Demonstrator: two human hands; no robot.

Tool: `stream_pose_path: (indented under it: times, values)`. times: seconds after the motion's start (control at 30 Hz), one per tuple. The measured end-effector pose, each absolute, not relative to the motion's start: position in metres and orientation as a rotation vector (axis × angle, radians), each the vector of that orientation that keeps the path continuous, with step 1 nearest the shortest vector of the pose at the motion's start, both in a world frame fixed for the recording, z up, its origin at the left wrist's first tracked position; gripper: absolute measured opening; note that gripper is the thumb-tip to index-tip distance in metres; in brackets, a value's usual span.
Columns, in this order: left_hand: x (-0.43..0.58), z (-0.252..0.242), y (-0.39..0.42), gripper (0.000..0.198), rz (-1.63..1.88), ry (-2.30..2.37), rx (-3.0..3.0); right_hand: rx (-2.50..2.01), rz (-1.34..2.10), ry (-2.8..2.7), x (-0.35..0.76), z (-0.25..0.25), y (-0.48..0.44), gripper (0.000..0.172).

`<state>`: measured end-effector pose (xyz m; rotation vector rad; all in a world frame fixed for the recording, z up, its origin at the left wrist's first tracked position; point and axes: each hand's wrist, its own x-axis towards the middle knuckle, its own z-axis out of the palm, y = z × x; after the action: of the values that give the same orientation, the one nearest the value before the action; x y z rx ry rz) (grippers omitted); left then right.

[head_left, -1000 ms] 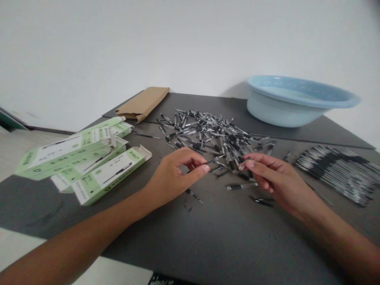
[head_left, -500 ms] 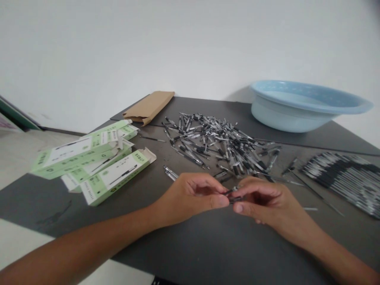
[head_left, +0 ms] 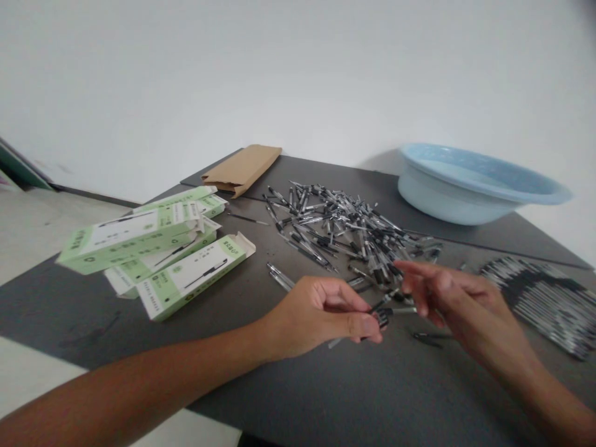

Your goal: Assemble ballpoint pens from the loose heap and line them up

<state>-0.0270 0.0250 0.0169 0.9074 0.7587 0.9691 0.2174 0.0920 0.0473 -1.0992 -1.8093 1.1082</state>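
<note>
My left hand (head_left: 326, 320) is closed on a small bunch of pens (head_left: 382, 318), pinched between thumb and fingers. Their dark ends stick out to the right, and the palm hides the rest. Apart from it, my right hand (head_left: 470, 304) has its fingers spread at the near right edge of a loose pile of pens (head_left: 344, 226). No object shows in its grasp, and it is slightly blurred. Below its fingers a dark pen piece (head_left: 431, 338) lies on the table, partly covered by the hand.
Several green-and-white pen boxes (head_left: 198, 276) are stacked on the left. A brown paper packet (head_left: 244, 169) lies behind them. At the back right stands a light blue basin (head_left: 456, 198). A flat row of pens (head_left: 547, 304) lies at the right on the dark table (head_left: 316, 397).
My right hand has come away from the left one, moving right and opening its fingers. The left hand keeps the pens and has shifted slightly right. The whole view has shifted a little.
</note>
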Motion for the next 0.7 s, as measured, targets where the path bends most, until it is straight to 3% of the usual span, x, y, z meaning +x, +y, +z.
stream_pose_path:
  times: [0.17, 0.23, 0.7]
  values:
    - [-0.027, 0.02, 0.028, 0.035, 1.066, 0.709, 0.84, -1.415, 0.361, -2.463, 0.18, 0.08, 0.165, 0.043]
    - [-0.028, 0.02, 0.029, 0.035, 1.095, 0.684, 0.82, -1.424, 0.324, -2.58, 0.159, 0.082, 0.192, 0.035]
    - [-0.027, 0.026, 0.025, 0.037, 1.125, 0.622, 0.741, -1.654, 0.293, -2.8, 0.125, 0.051, 0.242, 0.048]
